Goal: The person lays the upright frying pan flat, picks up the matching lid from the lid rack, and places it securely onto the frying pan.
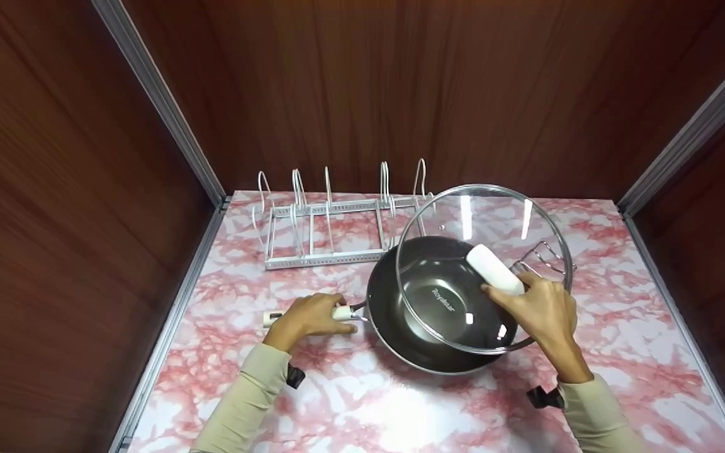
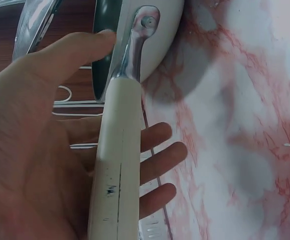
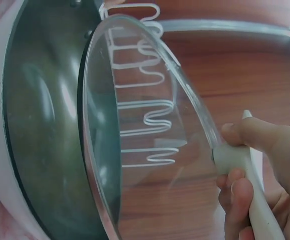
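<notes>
A dark wok [image 1: 432, 352] with a pale outside sits on the marbled tabletop, its cream handle [image 2: 119, 150] pointing left. My left hand [image 1: 315, 314] straddles that handle. In the left wrist view, the fingers [image 2: 157, 167] extend loosely past its far side, and the thumb lies forward beside the wok's wall. My right hand [image 1: 542, 308] holds a clear glass lid [image 1: 482, 220] by its white handle [image 1: 494, 270], the thumb and fingers wrapped round one end. Tilted, the lid overlaps the right part of the wok in the head view; the right wrist view shows it leaning over the rim.
Behind the wok, a white wire rack [image 1: 325, 259] with several upright loops stands near the back wall. A small chrome wire stand [image 1: 545, 251] shows partly through the lid. Brown wood-grain panels [image 1: 362, 94] with metal edging enclose the back and sides.
</notes>
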### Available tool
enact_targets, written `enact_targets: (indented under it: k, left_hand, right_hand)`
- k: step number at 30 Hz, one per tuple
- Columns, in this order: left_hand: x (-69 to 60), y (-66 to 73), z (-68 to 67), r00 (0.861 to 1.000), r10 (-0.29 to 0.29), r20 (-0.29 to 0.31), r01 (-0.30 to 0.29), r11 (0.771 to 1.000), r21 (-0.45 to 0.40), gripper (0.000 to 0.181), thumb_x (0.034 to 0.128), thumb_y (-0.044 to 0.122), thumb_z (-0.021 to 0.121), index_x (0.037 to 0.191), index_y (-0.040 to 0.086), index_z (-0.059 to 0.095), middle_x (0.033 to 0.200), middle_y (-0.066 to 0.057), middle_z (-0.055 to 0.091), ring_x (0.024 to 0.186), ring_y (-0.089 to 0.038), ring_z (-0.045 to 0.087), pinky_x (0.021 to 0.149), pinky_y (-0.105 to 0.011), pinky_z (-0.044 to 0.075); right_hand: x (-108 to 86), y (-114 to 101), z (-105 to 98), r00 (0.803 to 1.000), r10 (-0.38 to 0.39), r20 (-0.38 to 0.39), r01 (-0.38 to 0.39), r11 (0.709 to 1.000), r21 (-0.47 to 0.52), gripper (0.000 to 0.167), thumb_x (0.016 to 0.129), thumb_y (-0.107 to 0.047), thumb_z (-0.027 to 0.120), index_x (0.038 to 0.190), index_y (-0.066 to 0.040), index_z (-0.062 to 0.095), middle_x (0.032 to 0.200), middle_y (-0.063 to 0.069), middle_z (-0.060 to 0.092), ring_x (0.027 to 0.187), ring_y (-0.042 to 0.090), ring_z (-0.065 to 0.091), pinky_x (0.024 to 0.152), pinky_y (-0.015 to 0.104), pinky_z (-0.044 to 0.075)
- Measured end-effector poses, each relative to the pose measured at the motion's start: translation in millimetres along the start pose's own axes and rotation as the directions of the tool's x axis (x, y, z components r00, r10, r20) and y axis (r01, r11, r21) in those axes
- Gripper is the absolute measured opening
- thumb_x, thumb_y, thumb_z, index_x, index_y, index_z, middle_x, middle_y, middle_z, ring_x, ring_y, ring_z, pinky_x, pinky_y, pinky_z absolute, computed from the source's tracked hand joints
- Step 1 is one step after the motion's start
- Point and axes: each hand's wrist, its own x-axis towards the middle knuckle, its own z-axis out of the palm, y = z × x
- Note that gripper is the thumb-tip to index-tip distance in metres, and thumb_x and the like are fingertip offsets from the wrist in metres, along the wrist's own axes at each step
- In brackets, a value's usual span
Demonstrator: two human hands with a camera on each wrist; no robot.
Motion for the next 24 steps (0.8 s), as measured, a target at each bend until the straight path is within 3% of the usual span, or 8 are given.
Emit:
enact_targets:
  k: [4, 11, 19, 24]
  left_hand:
    - [-0.1, -1.4, 3.2, 1.0, 0.0, 0.008, 0.0, 0.999, 0.042, 0.046, 0.0811, 0.051, 0.085, 0.107, 0.017, 0.07, 0.084, 0.003, 0.064, 0.078, -0.019, 0.059, 0.076, -0.047, 0.054]
    - [-0.2, -6.4, 7.9, 0.999, -0.001, -0.051, 0.007, 0.993, 0.121, 0.037, 0.0797, 0.042, 0.09, 0.086, 0.016, 0.064, 0.076, 0.001, 0.059, 0.071, -0.023, 0.058, 0.071, -0.048, 0.052]
    - [-2.8, -11.6, 10.7, 0.994, -0.034, -0.108, 0.058, 0.971, 0.232, 0.032, 0.0802, 0.033, 0.089, 0.087, 0.01, 0.067, 0.083, -0.009, 0.069, 0.076, -0.034, 0.066, 0.075, -0.051, 0.052]
    - [-3.0, -13.3, 13.4, 0.991, -0.039, -0.131, 0.074, 0.958, 0.278, 0.03, 0.0812, 0.031, 0.087, 0.087, 0.01, 0.067, 0.083, -0.01, 0.068, 0.078, -0.035, 0.066, 0.075, -0.05, 0.052]
  right_hand:
    - [-0.1, -1.9, 2.3, 1.0, -0.017, -0.002, 0.017, 1.0, 0.012, 0.05, 0.078, -0.058, 0.088, 0.088, -0.01, 0.075, 0.062, 0.009, 0.064, 0.054, 0.028, 0.055, 0.048, 0.036, 0.036]
    - [1.9, -6.1, 8.5, 0.999, -0.001, 0.033, 0.0, 1.0, 0.028, 0.054, 0.078, -0.06, 0.087, 0.098, -0.01, 0.08, 0.069, 0.011, 0.07, 0.057, 0.024, 0.057, 0.05, 0.034, 0.036]
    - [2.3, -10.2, 12.5, 0.993, 0.07, 0.097, -0.073, 0.997, 0.022, 0.058, 0.077, -0.066, 0.085, 0.095, -0.012, 0.079, 0.078, 0.011, 0.073, 0.065, 0.026, 0.062, 0.05, 0.032, 0.037]
    - [2.8, -13.1, 13.8, 0.992, 0.063, 0.111, -0.066, 0.998, 0.021, 0.06, 0.078, -0.069, 0.083, 0.094, -0.011, 0.08, 0.082, 0.012, 0.075, 0.068, 0.026, 0.064, 0.054, 0.033, 0.039]
